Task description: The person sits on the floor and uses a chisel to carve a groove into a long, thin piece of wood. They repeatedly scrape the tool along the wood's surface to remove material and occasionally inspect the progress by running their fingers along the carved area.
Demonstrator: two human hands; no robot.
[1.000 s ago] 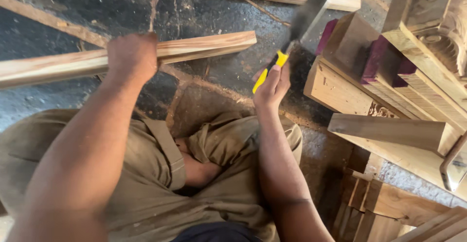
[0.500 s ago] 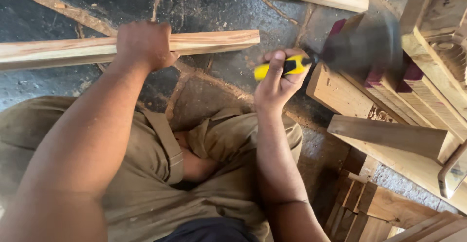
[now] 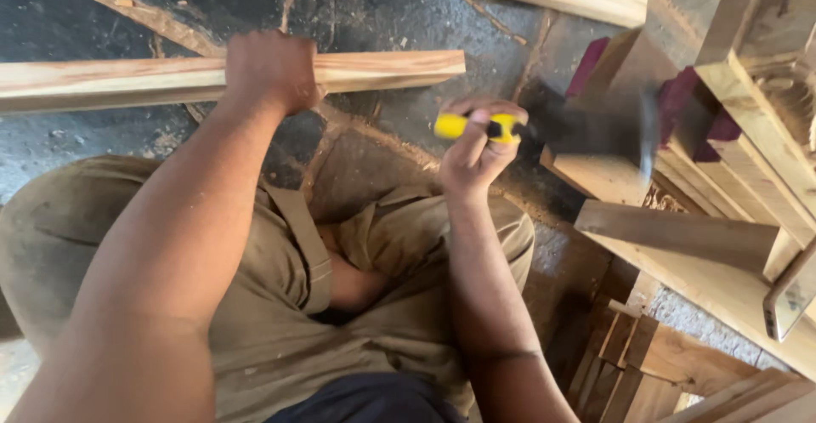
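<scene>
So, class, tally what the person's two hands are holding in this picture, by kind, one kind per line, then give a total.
Wooden strips: 1, the long pale strip gripped by the left hand.
Hammers: 1, the yellow-handled hammer gripped by the right hand; its head is blurred.
Total: 2

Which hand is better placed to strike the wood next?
The right hand: it already grips the yellow-handled hammer, probably ready to swing. The left hand is busy holding the wooden strip.

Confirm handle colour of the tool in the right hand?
Yellow with a black band, on the hammer-like tool's handle in the right hand; head view.
</scene>
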